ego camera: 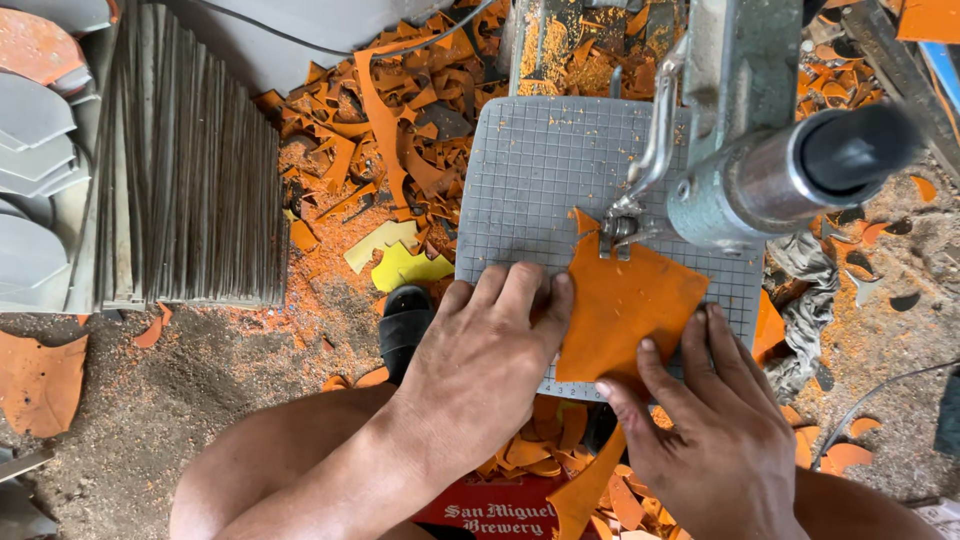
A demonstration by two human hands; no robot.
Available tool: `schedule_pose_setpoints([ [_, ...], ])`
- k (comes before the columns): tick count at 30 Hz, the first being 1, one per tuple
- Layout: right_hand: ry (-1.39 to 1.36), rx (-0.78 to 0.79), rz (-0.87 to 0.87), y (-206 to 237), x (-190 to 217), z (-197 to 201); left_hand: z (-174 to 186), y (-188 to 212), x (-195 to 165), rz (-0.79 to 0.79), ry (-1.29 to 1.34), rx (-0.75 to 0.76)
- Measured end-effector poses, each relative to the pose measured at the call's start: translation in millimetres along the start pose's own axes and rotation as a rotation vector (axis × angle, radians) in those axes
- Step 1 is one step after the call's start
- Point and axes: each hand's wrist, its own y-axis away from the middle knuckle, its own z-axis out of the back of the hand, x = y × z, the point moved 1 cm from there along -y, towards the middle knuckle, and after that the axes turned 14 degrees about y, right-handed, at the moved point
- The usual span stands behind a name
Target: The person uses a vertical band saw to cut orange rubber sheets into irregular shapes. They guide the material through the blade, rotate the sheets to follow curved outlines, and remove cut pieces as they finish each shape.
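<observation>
An orange sheet piece (625, 300) lies flat on a grey gridded saw table (530, 170). Its far edge sits under the blade guide of a grey cutting machine (740, 150). My left hand (490, 350) presses the sheet's left edge down with fingers spread on the grid. My right hand (705, 420) holds the sheet's near right side, thumb and fingers flat on top of it.
A stack of thin grey sheets (190, 170) stands on edge at the left, beside cut grey shapes (30, 160). Orange offcuts (390, 130) and sawdust cover the ground behind the table. A yellow scrap (405, 265), a black sandal (405, 325) and a grey rag (810, 300) lie nearby.
</observation>
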Motion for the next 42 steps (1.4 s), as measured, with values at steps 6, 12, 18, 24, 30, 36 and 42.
schedule_pose_setpoints([
  [6, -0.024, -0.045, 0.010, -4, 1, 0, 1, -4, 0, -0.005, -0.080, 0.004],
  [12, -0.017, -0.063, 0.009, -10, 3, 0, 4, -5, 2, -0.018, -0.100, -0.022],
  [18, -0.018, -0.071, 0.019, -16, 3, -1, 7, -10, 7, -0.012, -0.098, -0.023],
  [24, -0.039, -0.052, 0.036, -23, -5, -2, 5, -14, 7, -0.007, -0.062, -0.083],
  [30, -0.060, -0.043, 0.009, -28, -11, -6, -2, -20, 10, 0.019, -0.066, -0.051],
  [36, -0.078, -0.026, 0.017, -34, -20, -9, -5, -24, 11, 0.047, -0.047, -0.016],
  [42, -0.152, -0.024, 0.056, -47, -30, -6, -4, -27, 8, 0.047, 0.016, -0.061],
])
